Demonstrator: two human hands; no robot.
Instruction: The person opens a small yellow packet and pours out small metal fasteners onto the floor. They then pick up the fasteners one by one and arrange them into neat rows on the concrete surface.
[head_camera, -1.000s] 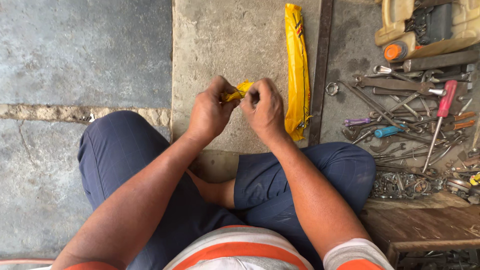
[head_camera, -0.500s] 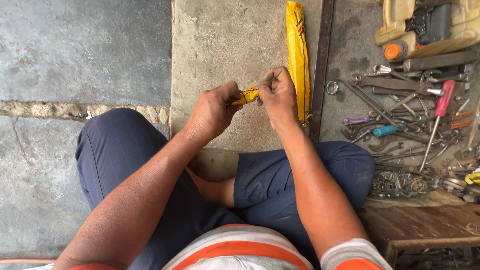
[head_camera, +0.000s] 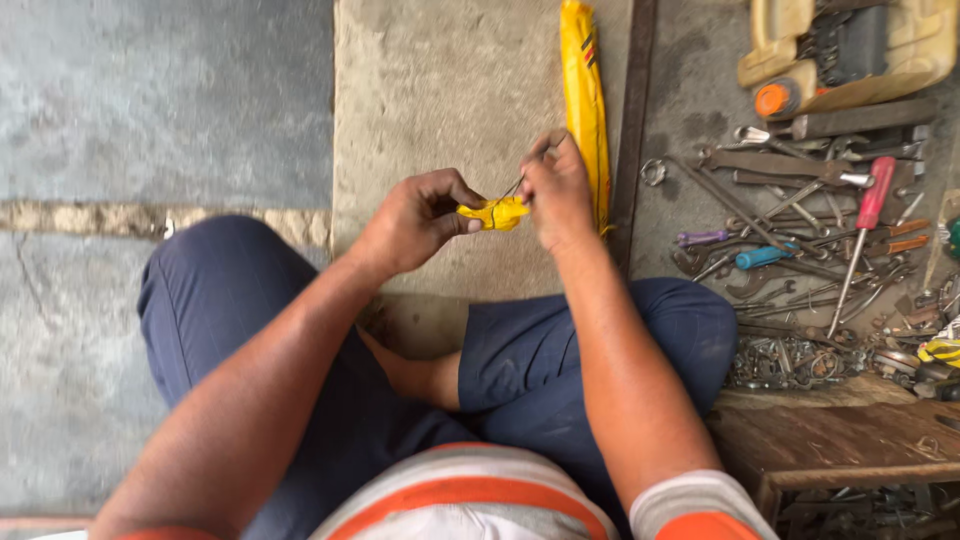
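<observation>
Two hands met over a concrete slab (head_camera: 440, 90), approx. centre of view. Left hand (head_camera: 415, 220) was closed round a small crumpled yellow piece (head_camera: 497, 213), thumb & fingers pinching its left end. Right hand (head_camera: 556, 190) was closed too, fingers pinched on a thin dark wire (head_camera: 518, 183) that ran from the yellow piece up toward 1 o'clock; its tip showed just above the knuckles. Yellow piece sat between both hands, touching each, held off the slab.

At 12 o'clock from the right hand lay a long yellow folded sleeve (head_camera: 585, 100) w/ dark stripes, flat on the slab, just beside the knuckles. Next to it, a long dark metal bar (head_camera: 633, 120) ran along the slab edge. At 3 o'clock, a heap of tools on the floor: red-handled screwdriver (head_camera: 872, 195), blue-handled tool (head_camera: 762, 256), purple-handled one (head_camera: 700, 238), wrenches, loose rings. A cut-open yellowish jug (head_camera: 850, 45) w/ orange cap sat at 1–2 o'clock. Person's legs in dark blue trousers (head_camera: 520, 370) were folded below the hands.
</observation>
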